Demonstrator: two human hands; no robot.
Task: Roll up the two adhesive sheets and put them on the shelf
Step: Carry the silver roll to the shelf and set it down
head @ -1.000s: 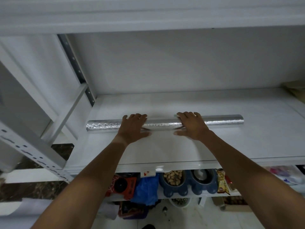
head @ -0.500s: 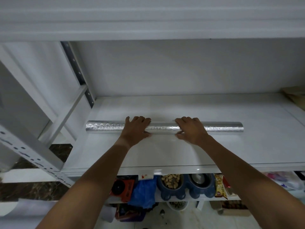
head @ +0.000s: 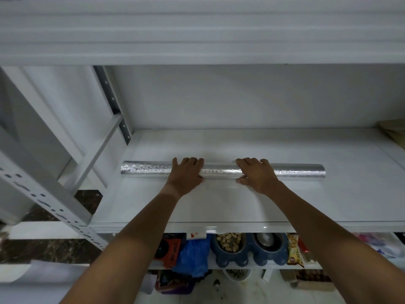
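The silver adhesive sheet (head: 221, 172) lies part-rolled across the white shelf (head: 355, 189), its loose white length spreading toward me. My left hand (head: 186, 174) and right hand (head: 256, 174) press on the roll's middle, fingers flat and together over the top, thumbs against its near side. Below sit a blue bag (head: 192, 255) and a blue double bowl (head: 247, 258).

The white shelf (head: 361, 194) in front of me has the silver roll (head: 144, 171) lying across it, its loose sheet (head: 219, 207) spread flat toward the front edge. Some brown thing (head: 392, 132) sits far right.
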